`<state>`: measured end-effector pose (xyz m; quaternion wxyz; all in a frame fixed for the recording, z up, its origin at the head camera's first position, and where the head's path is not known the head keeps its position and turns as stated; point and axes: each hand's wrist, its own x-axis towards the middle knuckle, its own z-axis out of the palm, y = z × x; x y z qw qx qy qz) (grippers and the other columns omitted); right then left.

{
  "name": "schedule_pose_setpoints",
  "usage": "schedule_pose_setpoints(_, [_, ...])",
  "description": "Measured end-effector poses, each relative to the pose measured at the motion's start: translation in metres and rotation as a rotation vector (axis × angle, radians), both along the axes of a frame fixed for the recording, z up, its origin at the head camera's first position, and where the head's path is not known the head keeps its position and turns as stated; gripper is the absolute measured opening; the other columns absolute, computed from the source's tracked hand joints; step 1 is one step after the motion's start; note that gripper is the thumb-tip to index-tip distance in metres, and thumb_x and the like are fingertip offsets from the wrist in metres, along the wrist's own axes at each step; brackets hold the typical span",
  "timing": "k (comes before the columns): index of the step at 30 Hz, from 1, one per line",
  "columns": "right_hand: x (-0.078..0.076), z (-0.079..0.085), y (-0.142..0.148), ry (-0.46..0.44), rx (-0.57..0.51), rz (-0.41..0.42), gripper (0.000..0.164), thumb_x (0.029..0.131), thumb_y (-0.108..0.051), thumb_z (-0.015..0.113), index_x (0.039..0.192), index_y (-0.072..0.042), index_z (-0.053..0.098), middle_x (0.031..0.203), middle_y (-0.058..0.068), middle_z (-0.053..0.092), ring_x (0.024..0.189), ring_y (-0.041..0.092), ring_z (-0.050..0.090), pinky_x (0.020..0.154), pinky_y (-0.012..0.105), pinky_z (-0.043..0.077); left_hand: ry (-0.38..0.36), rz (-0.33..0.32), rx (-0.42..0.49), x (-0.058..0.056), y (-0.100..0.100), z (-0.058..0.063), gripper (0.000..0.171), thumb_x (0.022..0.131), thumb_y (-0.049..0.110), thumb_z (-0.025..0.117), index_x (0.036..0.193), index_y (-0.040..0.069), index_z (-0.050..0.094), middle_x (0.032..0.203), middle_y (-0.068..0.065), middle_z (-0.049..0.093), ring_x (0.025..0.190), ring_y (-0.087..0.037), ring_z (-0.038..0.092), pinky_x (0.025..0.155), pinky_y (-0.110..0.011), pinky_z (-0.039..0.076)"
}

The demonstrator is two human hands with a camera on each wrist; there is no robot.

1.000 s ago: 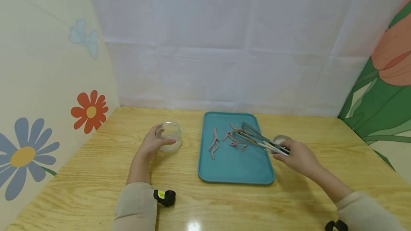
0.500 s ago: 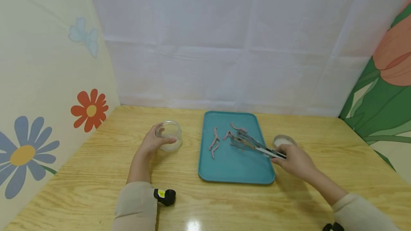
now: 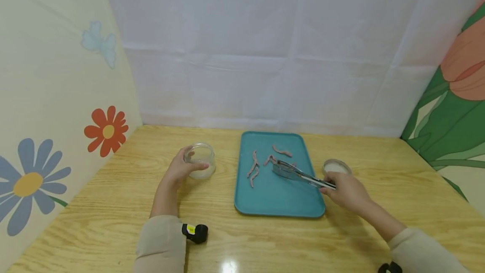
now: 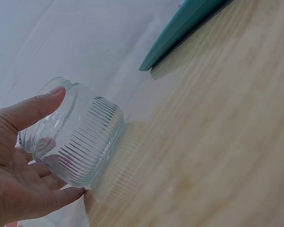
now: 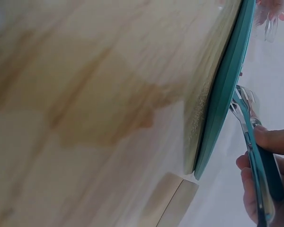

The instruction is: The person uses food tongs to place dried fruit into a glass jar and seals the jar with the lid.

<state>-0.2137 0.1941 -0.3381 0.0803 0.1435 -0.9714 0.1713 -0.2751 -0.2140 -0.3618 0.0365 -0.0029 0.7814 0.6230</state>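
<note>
My left hand (image 3: pixel 181 169) grips a clear glass jar (image 3: pixel 204 171) that stands on the table, thumb across its near side. Vertical ribs mark the lower wall of the jar (image 4: pixel 87 142) in the left wrist view. With my right hand (image 3: pixel 350 192) I hold metal tongs (image 3: pixel 305 177) by the handles, their ends low over the teal tray (image 3: pixel 278 201). Several pinkish, worm-like strips (image 3: pixel 254 161) lie on the tray, and one strip (image 3: pixel 282 151) rests behind the tongs' ends. Between those ends I cannot tell whether a strip is caught.
A round lid (image 3: pixel 337 166) with a metal rim lies on the wooden table (image 3: pixel 212 218), right of the tray and behind my right hand. A white sheet (image 3: pixel 227 83) hangs at the back. Painted panels stand at both sides.
The tongs' ends have moved down and towards me over the tray and come closer together. My right hand has shifted slightly left, uncovering the lid. The left hand and jar have stayed put.
</note>
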Motion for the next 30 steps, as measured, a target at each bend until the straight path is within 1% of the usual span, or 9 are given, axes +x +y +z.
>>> schedule_pose_setpoints(6, [0.0007,0.0012,-0.0007,0.026,0.012,0.009,0.016,0.072,-0.018,0.070,0.070,-0.013,0.055,0.062,-0.006,0.050,0.051,0.010,0.041,0.043,0.028,0.033,0.001,0.004,0.003,-0.0017,-0.0005,-0.0017,0.101,0.064,0.020,0.077,0.138,0.006,0.009,0.139,-0.018,0.015,0.123,-0.038,0.015,0.096,-0.047,0.020])
schedule_pose_setpoints(10, [0.0006,0.0011,-0.0008,0.025,0.012,0.014,0.016,0.072,-0.017,0.069,0.070,-0.014,0.054,0.062,-0.006,0.050,0.050,0.010,0.039,0.042,0.028,0.032,0.007,0.006,0.018,-0.0032,-0.0017,-0.0044,0.104,0.061,0.023,0.078,0.138,0.006,0.010,0.139,-0.018,0.016,0.123,-0.037,0.016,0.096,-0.046,0.020])
schedule_pose_setpoints(16, [-0.0001,-0.0001,-0.0006,0.033,0.010,0.016,0.017,0.072,-0.016,0.069,0.069,-0.014,0.053,0.061,-0.007,0.049,0.048,0.010,0.038,0.041,0.027,0.030,0.019,0.009,0.008,-0.0045,-0.0034,-0.0069,0.106,0.059,0.027,0.079,0.138,0.006,0.011,0.138,-0.020,0.016,0.123,-0.038,0.015,0.096,-0.047,0.019])
schedule_pose_setpoints(21, [0.0005,-0.0012,0.0003,0.036,-0.002,0.014,0.018,0.073,-0.016,0.069,0.069,-0.015,0.051,0.060,-0.007,0.047,0.047,0.010,0.036,0.041,0.027,0.029,0.019,0.001,0.005,-0.0039,-0.0034,-0.0055,0.106,0.059,0.026,0.079,0.138,0.006,0.010,0.138,-0.020,0.016,0.123,-0.038,0.013,0.096,-0.048,0.018])
schedule_pose_setpoints(22, [0.0008,-0.0013,0.0004,0.036,-0.006,0.014,0.019,0.073,-0.016,0.069,0.068,-0.015,0.051,0.059,-0.006,0.046,0.047,0.010,0.036,0.041,0.027,0.029,0.015,0.007,0.009,-0.0037,-0.0030,-0.0051,0.107,0.058,0.027,0.080,0.138,0.006,0.011,0.138,-0.020,0.017,0.123,-0.038,0.014,0.096,-0.047,0.018])
schedule_pose_setpoints(25, [0.0014,-0.0013,0.0008,0.036,-0.013,0.015,0.019,0.073,-0.016,0.069,0.068,-0.015,0.050,0.059,-0.006,0.046,0.047,0.011,0.036,0.041,0.027,0.029,0.007,0.012,0.006,-0.0026,-0.0017,-0.0026,0.105,0.060,0.024,0.079,0.138,0.007,0.011,0.138,-0.019,0.016,0.124,-0.037,0.014,0.097,-0.047,0.018])
schedule_pose_setpoints(30, [0.0013,-0.0002,0.0014,0.033,-0.023,0.019,0.018,0.074,-0.015,0.068,0.068,-0.014,0.051,0.059,-0.006,0.046,0.047,0.011,0.036,0.041,0.027,0.029,0.000,0.003,-0.022,-0.0010,-0.0001,0.0009,0.099,0.067,0.019,0.075,0.138,0.007,0.008,0.139,-0.020,0.014,0.124,-0.037,0.014,0.096,-0.047,0.018])
